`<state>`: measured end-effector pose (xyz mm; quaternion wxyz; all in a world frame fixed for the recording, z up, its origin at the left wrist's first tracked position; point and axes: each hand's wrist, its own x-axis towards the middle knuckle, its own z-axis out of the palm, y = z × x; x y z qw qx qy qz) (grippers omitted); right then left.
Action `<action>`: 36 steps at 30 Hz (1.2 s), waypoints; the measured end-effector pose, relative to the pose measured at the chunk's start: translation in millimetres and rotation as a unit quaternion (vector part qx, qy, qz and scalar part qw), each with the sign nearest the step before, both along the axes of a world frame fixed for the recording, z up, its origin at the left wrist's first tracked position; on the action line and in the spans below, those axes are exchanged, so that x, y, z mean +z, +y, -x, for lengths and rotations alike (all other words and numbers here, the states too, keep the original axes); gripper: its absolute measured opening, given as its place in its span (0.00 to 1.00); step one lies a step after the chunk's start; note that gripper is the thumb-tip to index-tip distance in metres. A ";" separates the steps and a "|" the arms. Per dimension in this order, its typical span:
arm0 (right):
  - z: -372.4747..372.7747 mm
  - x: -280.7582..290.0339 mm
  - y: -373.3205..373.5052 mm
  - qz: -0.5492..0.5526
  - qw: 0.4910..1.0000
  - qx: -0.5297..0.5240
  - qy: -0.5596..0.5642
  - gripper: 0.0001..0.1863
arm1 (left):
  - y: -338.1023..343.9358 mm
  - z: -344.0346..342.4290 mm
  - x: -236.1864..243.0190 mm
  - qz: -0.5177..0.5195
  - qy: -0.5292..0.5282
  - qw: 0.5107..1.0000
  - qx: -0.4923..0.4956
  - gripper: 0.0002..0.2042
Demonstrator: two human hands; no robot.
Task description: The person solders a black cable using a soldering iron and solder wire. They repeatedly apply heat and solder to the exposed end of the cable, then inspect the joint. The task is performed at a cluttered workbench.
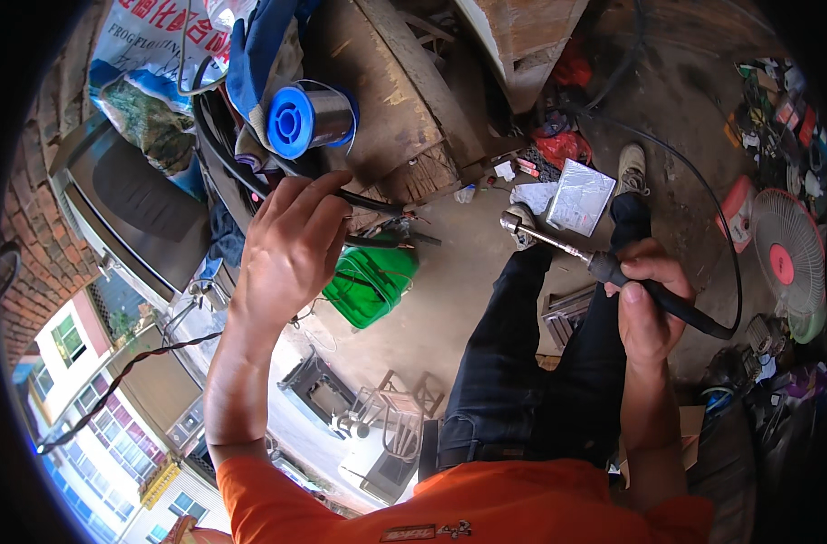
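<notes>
Head view: right hand (pixel 647 299) fingers clamp soldering iron (pixel 604 267); left hand (pixel 286 249) fingers spread, empty, below solder spool (pixel 309 118).

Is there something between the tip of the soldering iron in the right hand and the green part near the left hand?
Nothing visible. The right hand holds the soldering iron with only open air toward the green part. The left hand is raised beside that part, not across the gap.

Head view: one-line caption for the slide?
Right hand grips a soldering iron while left hand reaches toward black cables below a blue solder spool.
</notes>
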<state>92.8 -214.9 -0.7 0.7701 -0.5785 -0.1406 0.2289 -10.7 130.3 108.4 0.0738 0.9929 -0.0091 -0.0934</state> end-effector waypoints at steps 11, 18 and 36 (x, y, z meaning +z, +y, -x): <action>-8.4 -1.0 -0.7 0.028 0.997 0.030 -0.072 0.13 | 6.7 -15.6 0.2 0.006 0.060 0.997 -0.056 0.16; -17.7 13.8 9.1 -0.020 0.998 -0.017 -0.055 0.12 | -2.8 -19.1 -27.8 -0.055 -0.105 0.993 0.018 0.12; -28.9 11.4 12.2 -0.005 0.999 -0.024 -0.037 0.13 | 45.2 16.6 6.5 -0.029 -0.100 0.992 -0.070 0.20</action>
